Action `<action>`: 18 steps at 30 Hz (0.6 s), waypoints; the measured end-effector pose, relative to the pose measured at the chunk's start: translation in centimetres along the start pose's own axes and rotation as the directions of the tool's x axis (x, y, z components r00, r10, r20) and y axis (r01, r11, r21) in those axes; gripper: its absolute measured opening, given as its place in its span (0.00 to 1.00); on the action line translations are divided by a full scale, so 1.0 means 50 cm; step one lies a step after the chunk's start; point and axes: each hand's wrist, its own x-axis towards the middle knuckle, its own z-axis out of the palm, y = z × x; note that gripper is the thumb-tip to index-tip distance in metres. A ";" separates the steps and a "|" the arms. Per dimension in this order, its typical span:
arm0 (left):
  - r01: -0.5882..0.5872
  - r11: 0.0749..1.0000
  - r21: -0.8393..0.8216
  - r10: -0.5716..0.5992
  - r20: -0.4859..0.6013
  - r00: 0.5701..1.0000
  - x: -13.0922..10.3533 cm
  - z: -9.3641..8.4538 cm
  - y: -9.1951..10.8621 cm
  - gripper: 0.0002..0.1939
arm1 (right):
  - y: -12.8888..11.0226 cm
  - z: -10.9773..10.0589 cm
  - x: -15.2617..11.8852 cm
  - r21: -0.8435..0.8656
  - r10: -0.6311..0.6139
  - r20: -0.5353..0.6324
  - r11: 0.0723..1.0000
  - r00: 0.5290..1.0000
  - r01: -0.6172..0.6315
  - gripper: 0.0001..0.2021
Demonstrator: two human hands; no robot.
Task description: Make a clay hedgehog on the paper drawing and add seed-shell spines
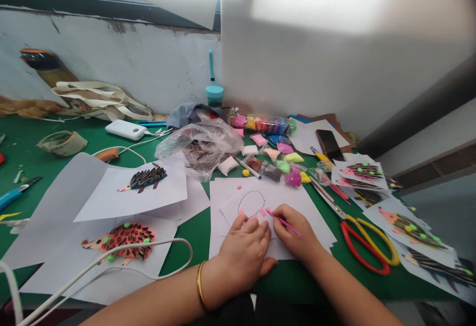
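Observation:
My right hand (293, 232) grips a thin pink plastic modelling tool (288, 225), its tip down among small pink clay pieces (262, 212). Beside it, my left hand (243, 246), with a gold bangle on the wrist, lies over the white paper (305, 202). Its fingers rest on the sheet close to the pink pieces, and the fingertips partly cover what lies under them. Above my hands, a rounded outline (252, 192) is drawn on the paper. A tiny pink clay ball (239, 187) sits near the sheet's upper part.
Red-and-yellow scissors (366, 244) lie right of the paper. Behind it are clay packets (293, 177) and a plastic bag of seeds (201, 147). Hedgehog pictures lie left (122, 241) and right (409, 227). A white cable (111, 254) crosses the left side. A phone (329, 144) lies back right.

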 end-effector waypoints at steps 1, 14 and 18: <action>0.007 1.000 0.007 -0.007 0.008 1.000 0.000 -0.001 0.002 0.29 | -0.003 0.002 0.001 0.011 0.027 0.010 1.000 1.000 -0.027 0.04; 0.020 0.999 0.026 -0.021 0.038 0.999 0.007 -0.020 0.011 0.27 | -0.007 0.021 0.014 -0.040 0.029 0.061 0.999 0.998 -0.026 0.03; 0.018 0.999 0.028 -0.019 0.025 0.999 0.008 -0.020 0.011 0.25 | -0.007 0.021 0.015 -0.091 0.007 0.066 0.996 0.998 -0.001 0.03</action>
